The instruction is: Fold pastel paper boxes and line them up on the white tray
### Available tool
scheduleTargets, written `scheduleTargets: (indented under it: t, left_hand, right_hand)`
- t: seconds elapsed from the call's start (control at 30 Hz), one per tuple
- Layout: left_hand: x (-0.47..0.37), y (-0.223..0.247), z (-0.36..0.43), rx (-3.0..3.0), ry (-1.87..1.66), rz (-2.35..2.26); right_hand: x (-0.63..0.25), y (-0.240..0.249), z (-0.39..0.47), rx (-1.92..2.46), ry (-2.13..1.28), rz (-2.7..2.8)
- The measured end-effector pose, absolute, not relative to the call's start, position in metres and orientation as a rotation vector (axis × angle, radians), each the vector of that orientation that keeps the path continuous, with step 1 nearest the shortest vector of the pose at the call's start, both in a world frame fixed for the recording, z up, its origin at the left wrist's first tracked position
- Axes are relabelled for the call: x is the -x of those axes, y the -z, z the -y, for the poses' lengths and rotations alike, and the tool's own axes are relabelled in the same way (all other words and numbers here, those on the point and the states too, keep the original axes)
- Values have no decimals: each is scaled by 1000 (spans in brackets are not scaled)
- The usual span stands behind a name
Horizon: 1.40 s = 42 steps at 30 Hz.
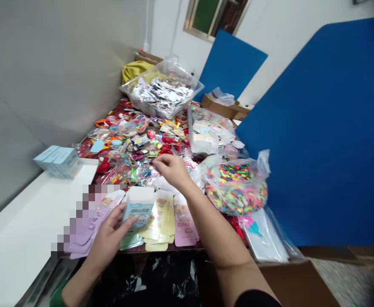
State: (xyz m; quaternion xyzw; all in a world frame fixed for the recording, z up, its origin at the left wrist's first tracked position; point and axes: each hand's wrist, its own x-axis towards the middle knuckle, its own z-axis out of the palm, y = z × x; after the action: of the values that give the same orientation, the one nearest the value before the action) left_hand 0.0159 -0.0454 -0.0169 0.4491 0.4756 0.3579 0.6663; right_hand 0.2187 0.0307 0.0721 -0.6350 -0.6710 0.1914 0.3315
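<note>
My left hand point(116, 228) grips a small light-blue printed paper box point(139, 213), its pale top end facing up. My right hand point(171, 170) reaches over a heap of small colourful trinkets point(139, 143), many in clear wrappers. Its thumb and fingers are pinched together, and whatever is between them is too small or blurred to make out. Under and beside the blue box lie flat printed cartons in stacks: purple cartons point(84, 230) on the left, yellow cartons point(164, 217) in the middle and pink cartons point(185, 226) on the right.
A clear bin point(161, 108) of white cards stands at the back, with another clear container point(202, 147) nearer. To the right sits a plastic bag point(238, 198) of bright small pieces. Light-blue boxes point(57, 160) stand on the white side table point(24, 230). Blue panels point(327, 140) bound the right.
</note>
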Motion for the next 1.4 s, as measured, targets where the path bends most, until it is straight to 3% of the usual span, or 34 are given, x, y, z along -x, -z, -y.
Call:
scheduleTargets:
  t: [0.2,0.6,0.8,0.93,1.4]
  left_hand:
    - [-18,16,41,-1029,-812,-1016]
    - [-20,15,47,-1025,-913,-905]
    - [-15,17,42,-1052,-964,-939]
    - [-17,24,41,-1088,-980,-904]
    - [-27,25,51,-1206,-892,-1017]
  right_hand:
    - [-241,-41,-91,1954,-264,1521]
    - [-232,-29,-142,2015,-362,1293]
    - [-229,-62,-65,1531,-609,1474]
    - [-219,-76,10,1316,-576,1793]
    - [-192,-55,59,1323,-323,2318]
